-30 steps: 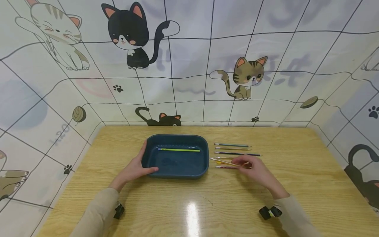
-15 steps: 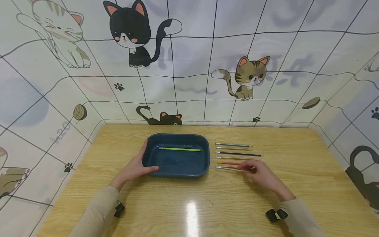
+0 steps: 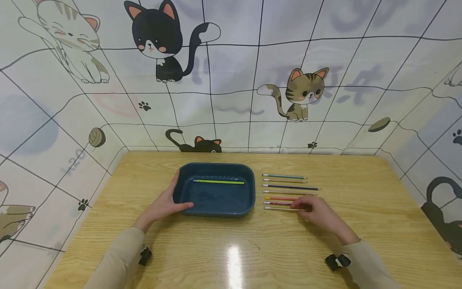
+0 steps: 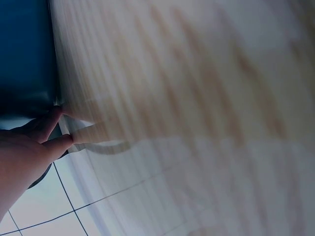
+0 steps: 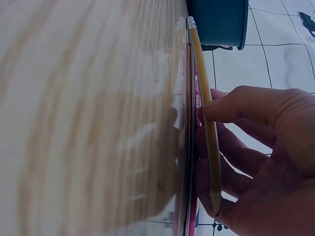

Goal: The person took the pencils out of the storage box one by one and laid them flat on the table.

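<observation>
My left hand (image 3: 162,206) grips the left end of a dark blue rectangular tray (image 3: 249,208), thumb over the front rim and fingers along the outer wall. Inside the tray lies one lime-green pencil (image 3: 220,182). To the tray's right, my right hand (image 3: 321,213) pinches a yellow pencil (image 5: 204,83) between thumb and fingers. This pencil lies level, low over the table, at the near side of a row, its eraser end pointing toward the tray. The red pencil (image 3: 276,203) and orange pencil (image 3: 278,198) are just behind it, their right ends hidden by my hand.
Farther back in the row lie a dark pencil (image 3: 290,187), a green pencil (image 3: 283,176) and two yellowish ones, roughly parallel. The wooden table (image 3: 202,249) ends at a cat-patterned cloth wall (image 3: 234,112) behind and at both sides.
The right hand has brought the yellow pencil from a slant over the row down toward me, to lie parallel in front of the red one. The left hand keeps its hold on the tray.
</observation>
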`<state>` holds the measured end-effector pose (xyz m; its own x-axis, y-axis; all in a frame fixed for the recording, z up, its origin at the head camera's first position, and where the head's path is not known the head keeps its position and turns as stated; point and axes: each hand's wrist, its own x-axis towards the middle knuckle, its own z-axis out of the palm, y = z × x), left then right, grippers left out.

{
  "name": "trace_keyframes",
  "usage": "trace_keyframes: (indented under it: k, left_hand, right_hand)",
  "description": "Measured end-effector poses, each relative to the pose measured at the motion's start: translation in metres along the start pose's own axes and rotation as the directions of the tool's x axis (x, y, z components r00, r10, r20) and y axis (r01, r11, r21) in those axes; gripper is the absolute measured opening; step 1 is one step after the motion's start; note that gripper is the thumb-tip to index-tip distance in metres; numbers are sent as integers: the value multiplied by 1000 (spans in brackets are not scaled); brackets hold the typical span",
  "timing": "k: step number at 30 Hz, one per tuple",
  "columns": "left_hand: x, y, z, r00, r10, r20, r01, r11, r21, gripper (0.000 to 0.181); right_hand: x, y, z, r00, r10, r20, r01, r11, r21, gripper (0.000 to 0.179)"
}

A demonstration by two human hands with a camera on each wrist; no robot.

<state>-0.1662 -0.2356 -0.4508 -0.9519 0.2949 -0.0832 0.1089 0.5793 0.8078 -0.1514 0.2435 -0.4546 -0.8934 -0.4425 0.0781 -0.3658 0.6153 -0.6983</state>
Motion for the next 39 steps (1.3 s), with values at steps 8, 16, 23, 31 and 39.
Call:
trace_keyframes:
  k: [8,16,23,31,39]
  left_hand:
    - [0,0,-1,1000,-7,3,7,1000,-12,118]
    - [0,-2,0,1000,-2,-1,2,1000,-21,118]
    - [1,-3,0,1000,1,-1,-1,1000,-9,117]
    - [-1,6,-1,1000,13,0,-13,1000,5,116]
    - [2,-5,0,1000,28,-6,-28,1000,-4,118]
  right_hand:
    - [1,0,1,1000,-18,-9,18,999,-48,19]
    - [3,-1,2,999,-46,-2,45,991,-123,17]
    - [4,-2,2,999,-45,-3,44,989,-139,18]
    - [3,0,3,999,-40,-2,40,993,-115,18]
    - [2,-3,2,1000,18,7,-18,999,-38,21]
